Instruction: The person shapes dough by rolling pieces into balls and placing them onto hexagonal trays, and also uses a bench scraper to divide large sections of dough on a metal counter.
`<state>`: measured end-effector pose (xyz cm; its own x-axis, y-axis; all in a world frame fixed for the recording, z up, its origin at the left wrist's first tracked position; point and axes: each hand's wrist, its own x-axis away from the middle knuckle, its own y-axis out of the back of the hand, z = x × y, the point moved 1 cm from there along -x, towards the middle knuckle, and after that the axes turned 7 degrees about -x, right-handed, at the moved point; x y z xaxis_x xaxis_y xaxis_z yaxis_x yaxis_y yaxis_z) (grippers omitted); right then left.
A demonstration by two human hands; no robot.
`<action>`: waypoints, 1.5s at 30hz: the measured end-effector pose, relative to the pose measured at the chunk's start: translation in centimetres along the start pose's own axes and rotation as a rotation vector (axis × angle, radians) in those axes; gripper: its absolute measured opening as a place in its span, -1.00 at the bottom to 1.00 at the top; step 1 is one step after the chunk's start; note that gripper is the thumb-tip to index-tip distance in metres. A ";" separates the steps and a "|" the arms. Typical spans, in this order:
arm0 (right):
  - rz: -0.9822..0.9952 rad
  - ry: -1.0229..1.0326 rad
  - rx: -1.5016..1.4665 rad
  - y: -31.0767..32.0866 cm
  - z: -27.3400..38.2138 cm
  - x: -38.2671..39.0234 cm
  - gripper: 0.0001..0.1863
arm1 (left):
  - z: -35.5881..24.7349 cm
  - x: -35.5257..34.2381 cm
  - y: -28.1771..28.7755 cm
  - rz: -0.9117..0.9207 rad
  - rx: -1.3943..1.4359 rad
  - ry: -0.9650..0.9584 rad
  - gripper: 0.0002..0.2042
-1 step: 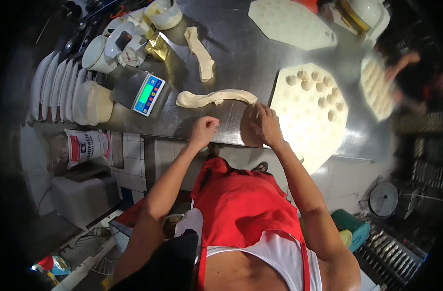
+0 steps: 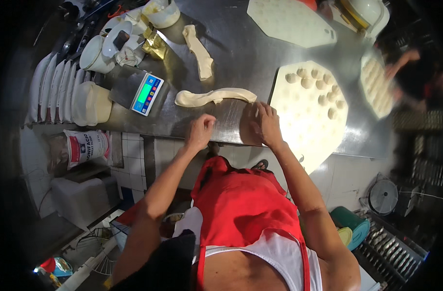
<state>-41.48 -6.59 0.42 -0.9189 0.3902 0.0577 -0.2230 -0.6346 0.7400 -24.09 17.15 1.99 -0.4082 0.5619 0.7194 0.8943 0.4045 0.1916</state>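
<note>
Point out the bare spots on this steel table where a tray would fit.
One bare patch lies between the short dough log, the empty white board and the board of dough balls. A smaller one lies between the left hand and the scale. The far left corner is crowded with cups.

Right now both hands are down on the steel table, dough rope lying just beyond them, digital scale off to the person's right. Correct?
Not quite: the digital scale sits to the person's left, not right. The head view shows it left of the dough rope. The rest holds: the left hand and right hand are both down on the steel table, with the rope just beyond them.
</note>
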 end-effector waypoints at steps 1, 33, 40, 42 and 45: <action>-0.073 0.032 0.071 -0.3 0.6 -0.1 -0.08 | -0.5 0.8 0.7 -0.249 -0.379 -0.271 -0.42; -0.261 -0.007 0.271 -6.2 1.4 -5.8 -0.30 | -5.1 -11.3 -1.6 -0.387 -1.143 -0.780 -0.32; -0.241 -0.089 0.199 -3.3 2.2 2.0 -0.43 | -0.5 -0.2 -4.4 -0.478 -1.133 -0.700 -0.31; -0.188 -0.097 0.172 -1.3 0.4 0.6 -0.56 | -2.3 -0.3 -4.5 -0.361 -1.110 -0.571 -0.31; -0.147 0.040 -0.443 0.8 0.9 -1.0 -0.65 | -5.5 -0.2 -4.0 -0.381 -0.994 -0.754 -0.38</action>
<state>-40.46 -6.87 1.53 -0.8772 0.4766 -0.0587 -0.4611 -0.8018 0.3801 -26.59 11.45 4.80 -0.3762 0.9262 0.0237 0.3202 0.1060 0.9414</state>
